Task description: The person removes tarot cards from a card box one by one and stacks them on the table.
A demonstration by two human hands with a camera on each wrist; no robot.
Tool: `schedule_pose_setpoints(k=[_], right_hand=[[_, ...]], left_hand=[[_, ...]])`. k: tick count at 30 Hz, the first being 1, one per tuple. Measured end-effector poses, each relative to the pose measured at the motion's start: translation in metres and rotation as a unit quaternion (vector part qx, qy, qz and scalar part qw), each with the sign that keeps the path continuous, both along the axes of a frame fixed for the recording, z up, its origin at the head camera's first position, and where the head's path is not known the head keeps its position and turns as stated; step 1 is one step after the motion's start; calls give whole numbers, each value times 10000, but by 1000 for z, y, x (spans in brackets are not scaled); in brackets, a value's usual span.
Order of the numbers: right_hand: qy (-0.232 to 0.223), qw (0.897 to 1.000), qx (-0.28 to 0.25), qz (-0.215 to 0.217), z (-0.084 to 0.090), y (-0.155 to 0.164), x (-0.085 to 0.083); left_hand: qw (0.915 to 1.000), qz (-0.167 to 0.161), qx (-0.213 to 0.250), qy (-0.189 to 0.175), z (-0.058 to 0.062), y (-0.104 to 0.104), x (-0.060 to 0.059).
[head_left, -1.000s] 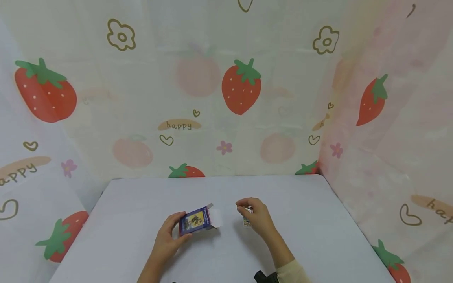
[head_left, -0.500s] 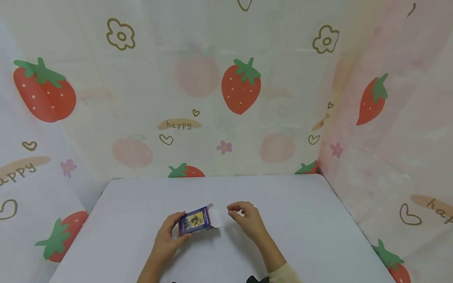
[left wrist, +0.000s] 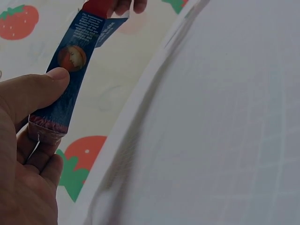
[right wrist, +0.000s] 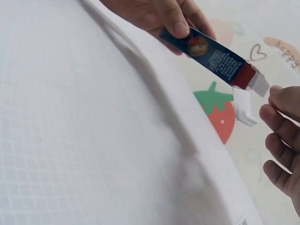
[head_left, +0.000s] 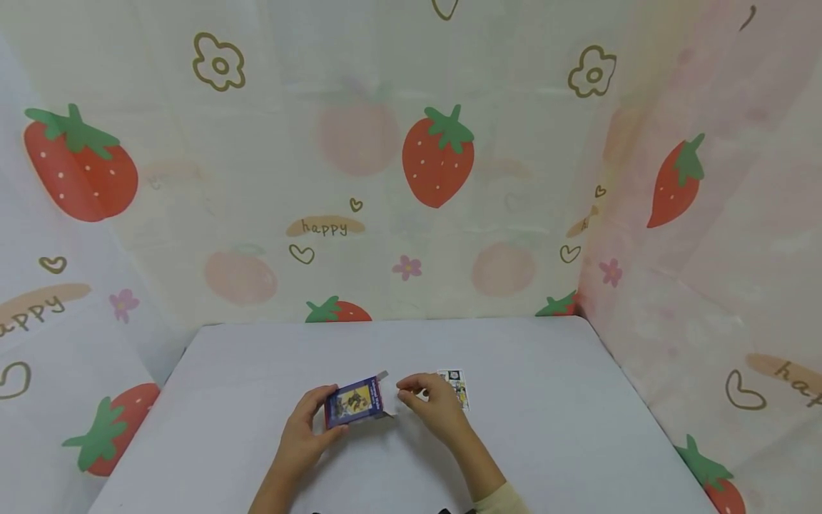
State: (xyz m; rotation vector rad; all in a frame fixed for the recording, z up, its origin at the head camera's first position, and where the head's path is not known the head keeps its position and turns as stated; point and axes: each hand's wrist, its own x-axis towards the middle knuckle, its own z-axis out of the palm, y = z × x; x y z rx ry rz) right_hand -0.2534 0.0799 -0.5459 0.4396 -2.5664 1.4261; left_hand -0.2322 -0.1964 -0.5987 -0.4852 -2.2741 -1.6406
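My left hand (head_left: 305, 428) grips a small blue card box (head_left: 353, 401) with a yellow picture on its front. In the left wrist view the thumb presses the narrow side of the box (left wrist: 70, 70). Its end is open, with white flaps (right wrist: 243, 105) sticking out to the right. My right hand (head_left: 437, 407) is just right of these flaps, its fingers loosely bent. The right wrist view shows its thumb and forefinger close to a flap, a small gap between them. Partly hidden behind the right hand, a printed card (head_left: 460, 392) lies on the table.
The white-covered table (head_left: 552, 428) spreads all around the hands. A curtain (head_left: 526, 143) printed with strawberries, hearts and flowers rises behind the table and along both sides.
My right hand has moved left from over the printed card to the box's open end, uncovering more of the card. The left hand and the box have stayed nearly still.
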Motion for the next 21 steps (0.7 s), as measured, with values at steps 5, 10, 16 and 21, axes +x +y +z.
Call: schedule_pose_setpoints(k=[5, 10, 16, 21], right_hand=[[-148, 9998, -44, 81, -2, -7, 0], [-87, 9998, -48, 181, -4, -13, -2], [-225, 9994, -21, 264, -5, -19, -3], [-329, 9991, 56, 244, -5, -23, -4]], left_hand=[[10000, -25, 16, -83, 0, 0, 0], [9999, 17, -20, -168, 3, 2, 2], [10000, 33, 65, -65, 3, 2, 1], [9999, 47, 95, -56, 2, 0, 1]])
